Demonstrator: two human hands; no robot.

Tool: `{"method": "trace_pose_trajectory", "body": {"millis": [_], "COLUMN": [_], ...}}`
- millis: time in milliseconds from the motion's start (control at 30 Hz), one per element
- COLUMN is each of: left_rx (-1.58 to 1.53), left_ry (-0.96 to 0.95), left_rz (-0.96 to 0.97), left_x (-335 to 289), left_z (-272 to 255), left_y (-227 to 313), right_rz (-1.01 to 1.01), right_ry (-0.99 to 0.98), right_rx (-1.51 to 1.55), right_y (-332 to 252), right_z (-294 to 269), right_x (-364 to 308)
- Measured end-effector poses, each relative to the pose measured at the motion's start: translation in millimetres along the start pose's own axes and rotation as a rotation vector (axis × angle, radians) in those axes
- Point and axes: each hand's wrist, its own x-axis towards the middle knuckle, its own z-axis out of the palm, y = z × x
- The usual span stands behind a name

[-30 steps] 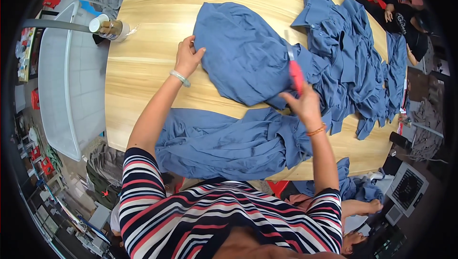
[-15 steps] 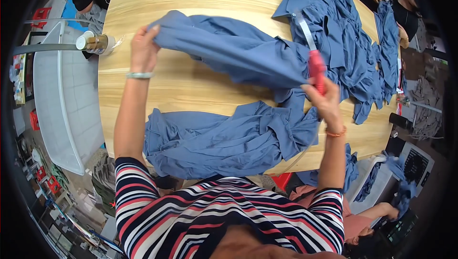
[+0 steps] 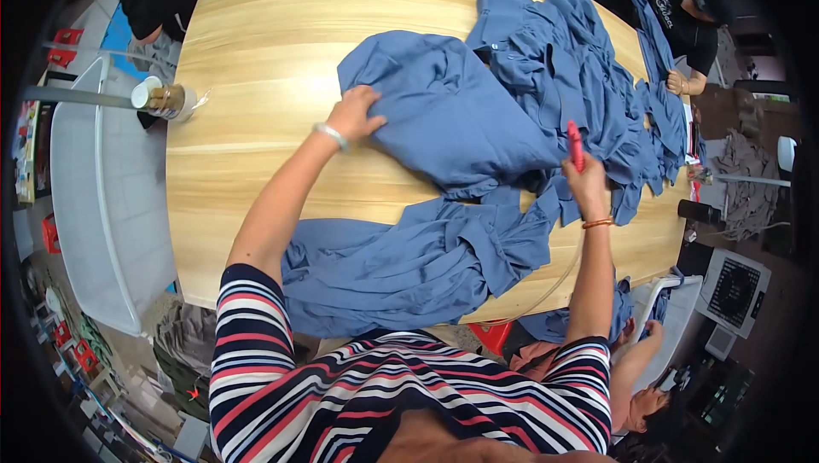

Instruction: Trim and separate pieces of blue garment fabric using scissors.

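A blue garment (image 3: 461, 113) lies spread and puffed up across the middle of the table. At its left edge is my left hand (image 3: 360, 113), thumb and fingers apart, touching the cloth. My right hand (image 3: 587, 183) is closed around a red-handled tool (image 3: 575, 140) pointing away from me; its metal end cannot be made out. A thin cord (image 3: 559, 285) trails from below that hand to the table's near edge. Closer to me lies another blue garment (image 3: 401, 267), rumpled and partly under the sleeves of the pile.
More blue garments (image 3: 572, 79) are heaped at the right of the wooden table (image 3: 264, 28). A jar (image 3: 166, 100) stands at the left edge, beside a white bin (image 3: 111, 207). Co-workers are at the far right, far left and lower right, one holding blue cloth.
My left hand has moved right and down, and the lifted garment has come down onto the table, bunched wider. My right hand has shifted slightly down with the red-handled tool.
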Motion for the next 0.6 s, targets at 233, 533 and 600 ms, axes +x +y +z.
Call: {"method": "trace_pose_trajectory", "body": {"millis": [233,533,600], "left_rx": [-0.002,-0.28,-0.356], "left_ry": [0.037,-0.241,-0.08], "left_rz": [-0.034,-0.122,-0.329], "left_x": [-20,-66,-73], "left_z": [-28,-64,-38], "left_y": [31,80,43], "right_rz": [0.016,0.048,0.051], "right_ry": [0.074,-0.167,-0.177], "right_rx": [-0.045,-0.218,-0.172], "right_y": [-49,-111,-91], "right_z": [23,68,96], "right_x": [-31,-40,-34]}}
